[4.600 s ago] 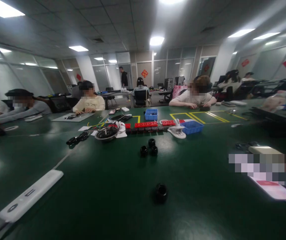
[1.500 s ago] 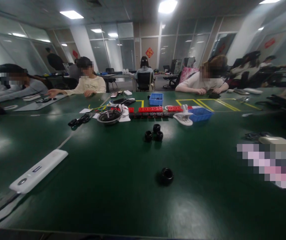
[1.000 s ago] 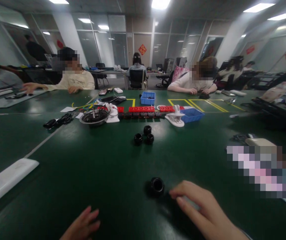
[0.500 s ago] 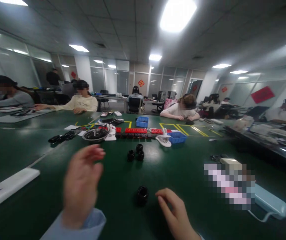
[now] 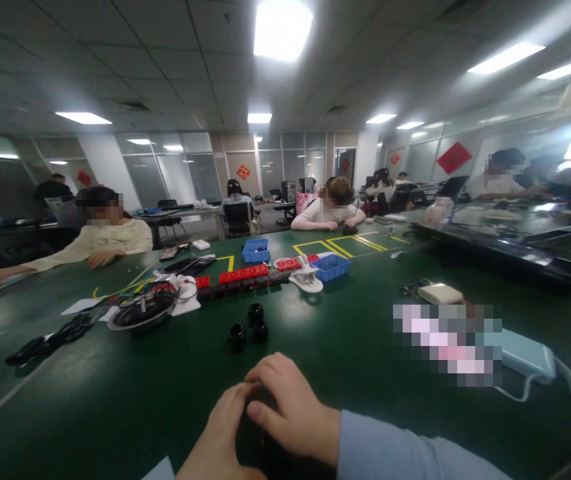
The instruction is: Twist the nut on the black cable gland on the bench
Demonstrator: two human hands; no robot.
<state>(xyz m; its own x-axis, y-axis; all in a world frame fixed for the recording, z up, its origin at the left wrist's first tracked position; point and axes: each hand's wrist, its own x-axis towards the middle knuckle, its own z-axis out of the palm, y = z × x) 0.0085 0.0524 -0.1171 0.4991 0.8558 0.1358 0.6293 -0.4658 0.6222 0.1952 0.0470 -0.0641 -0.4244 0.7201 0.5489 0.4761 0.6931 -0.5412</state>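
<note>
A glossy black ring (image 5: pixel 256 313) sits on the table (image 5: pixel 155 387) beyond my fingers (image 5: pixel 274 371); a left ring (image 5: pixel 236 338), its round opening showing, and a right ring (image 5: pixel 261 330) stand close by, nearer me. The dark shape (image 5: pixel 262 439) between my fingers is mostly hidden.

Passable across the green table (image 5: pixel 115 400), leftward from the left hand (image 5: pixel 218 433) to the black cables (image 5: pixel 52 343), and rightward between the right hand (image 5: pixel 292 412) and the pixelated pink item (image 5: pixel 440 347). Obstructed toward the far edge by three black rings (image 5: pixel 256 313), then red blocks (image 5: pixel 243 273).
</note>
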